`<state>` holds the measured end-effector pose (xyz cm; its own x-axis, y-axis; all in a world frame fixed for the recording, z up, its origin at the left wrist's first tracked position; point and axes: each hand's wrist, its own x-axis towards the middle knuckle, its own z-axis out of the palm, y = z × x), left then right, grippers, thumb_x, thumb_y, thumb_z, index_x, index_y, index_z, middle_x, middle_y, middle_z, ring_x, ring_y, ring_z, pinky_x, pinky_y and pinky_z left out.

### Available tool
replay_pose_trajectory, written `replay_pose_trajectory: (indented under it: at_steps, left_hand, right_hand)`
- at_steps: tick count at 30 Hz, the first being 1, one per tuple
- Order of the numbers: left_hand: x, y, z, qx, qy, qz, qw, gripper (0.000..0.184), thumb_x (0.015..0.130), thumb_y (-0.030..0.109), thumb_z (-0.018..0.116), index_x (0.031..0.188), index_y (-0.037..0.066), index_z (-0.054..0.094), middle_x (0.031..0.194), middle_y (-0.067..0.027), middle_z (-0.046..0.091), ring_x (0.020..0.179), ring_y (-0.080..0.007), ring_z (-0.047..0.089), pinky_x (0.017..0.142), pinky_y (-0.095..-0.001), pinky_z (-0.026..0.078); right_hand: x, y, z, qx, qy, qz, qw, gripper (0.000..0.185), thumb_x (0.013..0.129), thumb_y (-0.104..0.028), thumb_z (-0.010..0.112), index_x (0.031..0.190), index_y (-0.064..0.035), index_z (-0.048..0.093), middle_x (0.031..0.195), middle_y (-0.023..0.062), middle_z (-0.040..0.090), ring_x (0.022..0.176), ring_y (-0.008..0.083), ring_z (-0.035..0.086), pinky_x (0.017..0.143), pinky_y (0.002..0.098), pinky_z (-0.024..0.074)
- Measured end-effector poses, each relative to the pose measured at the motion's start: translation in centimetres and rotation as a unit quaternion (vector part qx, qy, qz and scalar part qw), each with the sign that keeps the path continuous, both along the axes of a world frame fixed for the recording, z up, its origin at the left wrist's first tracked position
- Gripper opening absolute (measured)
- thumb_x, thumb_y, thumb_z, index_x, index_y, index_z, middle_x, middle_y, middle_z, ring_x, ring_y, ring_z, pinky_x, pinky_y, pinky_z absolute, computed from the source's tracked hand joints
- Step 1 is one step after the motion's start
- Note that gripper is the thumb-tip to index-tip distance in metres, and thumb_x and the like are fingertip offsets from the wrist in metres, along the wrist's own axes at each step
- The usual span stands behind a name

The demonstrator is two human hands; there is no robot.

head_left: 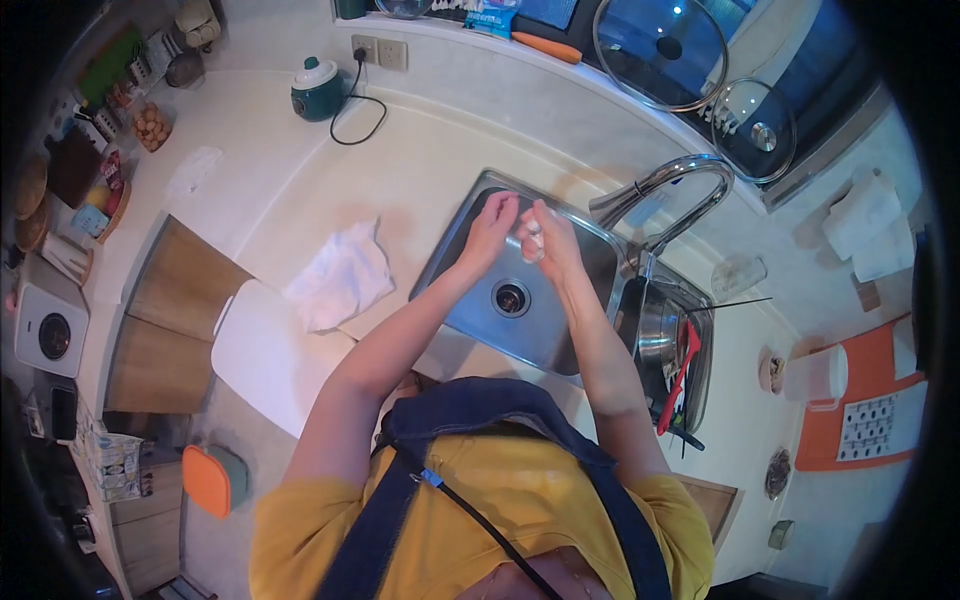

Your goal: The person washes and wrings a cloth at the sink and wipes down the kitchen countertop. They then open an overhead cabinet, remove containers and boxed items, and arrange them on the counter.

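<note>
Both hands are over the upper part of a steel sink basin (570,335). My left hand (490,228) has its fingers curled together near the back rim; whatever they may hold is too small to make out. Just to its right, my right hand (556,240) is closed around a small white thing (535,241), which shows between the fingers. A narrow gap separates the hands. The round drain (510,298) lies below them. The curved chrome faucet (690,170) stands to the right, its spout head near my right hand.
A white cloth (345,277) lies on the counter left of the sink. Right of the basin, a rack holds a steel pot (657,330) and a red utensil (680,378). Behind are a green pot with a white lid (318,92) and glass lids (661,50) at the window.
</note>
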<state>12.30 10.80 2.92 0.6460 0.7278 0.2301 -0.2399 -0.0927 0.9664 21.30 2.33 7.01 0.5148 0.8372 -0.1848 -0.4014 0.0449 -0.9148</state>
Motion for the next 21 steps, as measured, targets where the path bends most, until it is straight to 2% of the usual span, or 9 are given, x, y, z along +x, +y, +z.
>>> replay_pose_trajectory:
  at_steps: [4, 6, 9, 10, 12, 14, 16, 17, 21]
  left_hand:
    - [0.6, -1.0, 2.5, -0.150, -0.027, -0.093, 0.984, 0.052, 0.093, 0.050, 0.038, 0.118, 0.005, 0.047, 0.110, -0.0097, 0.055, 0.101, -0.0150, 0.052, 0.082, -0.0309, 0.043]
    - [0.5, -1.6, 3.5, -0.274, -0.051, -0.211, 0.937, 0.055, 0.091, 0.056, 0.036, 0.109, 0.007, 0.053, 0.097, -0.0086, 0.058, 0.086, -0.0160, 0.057, 0.070, -0.0284, 0.046]
    - [3.1, 0.3, 2.0, -0.229, 0.045, -0.266, 0.935, 0.054, 0.088, 0.059, 0.040, 0.096, 0.009, 0.058, 0.077, -0.0065, 0.058, 0.063, -0.0144, 0.056, 0.052, -0.0248, 0.042]
    - [3.4, 0.5, 2.8, -0.230, 0.046, -0.266, 0.935, 0.054, 0.088, 0.059, 0.040, 0.096, 0.009, 0.058, 0.077, -0.0065, 0.058, 0.063, -0.0144, 0.056, 0.052, -0.0248, 0.042]
    - [3.9, 0.4, 4.7, -0.176, 0.093, -0.185, 0.962, 0.054, 0.086, 0.061, 0.043, 0.080, 0.010, 0.059, 0.061, -0.0033, 0.051, 0.049, -0.0107, 0.048, 0.042, -0.0220, 0.034]
    - [4.7, 0.0, 5.3, -0.184, 0.113, -0.133, 0.967, 0.055, 0.086, 0.056, 0.046, 0.075, 0.005, 0.060, 0.064, -0.0070, 0.055, 0.054, -0.0120, 0.051, 0.045, -0.0255, 0.038]
    - [5.5, 0.4, 5.6, -0.069, 0.088, 0.008, 0.994, 0.056, 0.086, 0.052, 0.046, 0.075, -0.001, 0.060, 0.068, -0.0142, 0.060, 0.063, -0.0215, 0.058, 0.060, -0.0356, 0.045]
    - [5.7, 0.5, 5.6, -0.095, 0.078, 0.011, 0.992, 0.054, 0.086, 0.046, 0.047, 0.076, -0.005, 0.060, 0.074, -0.0193, 0.062, 0.068, -0.0261, 0.059, 0.067, -0.0396, 0.043]
    - [5.0, 0.8, 7.2, -0.065, 0.074, 0.031, 0.995, 0.053, 0.088, 0.044, 0.044, 0.076, -0.005, 0.060, 0.070, -0.0180, 0.062, 0.066, -0.0254, 0.059, 0.065, -0.0392, 0.044]
  right_hand:
    - [1.4, -0.3, 0.7, 0.046, 0.107, 0.004, 0.993, 0.047, 0.092, -0.048, 0.041, 0.061, -0.0126, 0.042, 0.044, -0.0013, 0.034, 0.032, 0.0095, 0.024, 0.032, 0.0246, 0.0190]
    - [1.3, -0.5, 0.7, 0.019, 0.127, -0.015, 0.992, 0.052, 0.092, -0.053, 0.038, 0.055, -0.0158, 0.030, 0.042, -0.0034, 0.025, 0.032, 0.0095, 0.019, 0.032, 0.0246, 0.0129]
    - [0.9, 0.3, 0.9, -0.025, 0.102, -0.032, 0.994, 0.050, 0.091, -0.049, 0.039, 0.054, -0.0154, 0.031, 0.042, -0.0033, 0.026, 0.031, 0.0099, 0.020, 0.031, 0.0252, 0.0129]
    - [0.6, 0.6, 1.3, -0.026, 0.103, -0.033, 0.994, 0.050, 0.091, -0.049, 0.039, 0.054, -0.0154, 0.031, 0.042, -0.0033, 0.026, 0.031, 0.0099, 0.020, 0.031, 0.0252, 0.0129]
    - [0.1, 1.3, 2.0, -0.002, 0.063, -0.091, 0.994, 0.040, 0.088, -0.036, 0.042, 0.056, -0.0130, 0.037, 0.043, -0.0020, 0.032, 0.031, 0.0111, 0.025, 0.030, 0.0269, 0.0155]
    - [-0.4, 2.7, 1.8, 0.023, 0.030, -0.134, 0.990, 0.035, 0.086, -0.031, 0.043, 0.058, -0.0106, 0.042, 0.047, -0.0005, 0.037, 0.034, 0.0115, 0.030, 0.032, 0.0278, 0.0194]
    - [-0.6, 3.2, 2.0, 0.050, -0.007, -0.179, 0.983, 0.029, 0.084, -0.025, 0.044, 0.060, -0.0082, 0.046, 0.051, 0.0010, 0.043, 0.037, 0.0120, 0.036, 0.033, 0.0288, 0.0234]
    - [-0.5, 3.3, 2.2, 0.054, -0.023, -0.180, 0.982, 0.027, 0.083, -0.024, 0.044, 0.064, -0.0056, 0.050, 0.056, 0.0025, 0.047, 0.043, 0.0123, 0.041, 0.037, 0.0292, 0.0284]
    - [-0.8, 3.7, 3.8, 0.050, -0.069, -0.179, 0.980, 0.026, 0.084, -0.022, 0.043, 0.072, -0.0011, 0.055, 0.067, 0.0046, 0.053, 0.059, 0.0123, 0.050, 0.048, 0.0294, 0.0387]
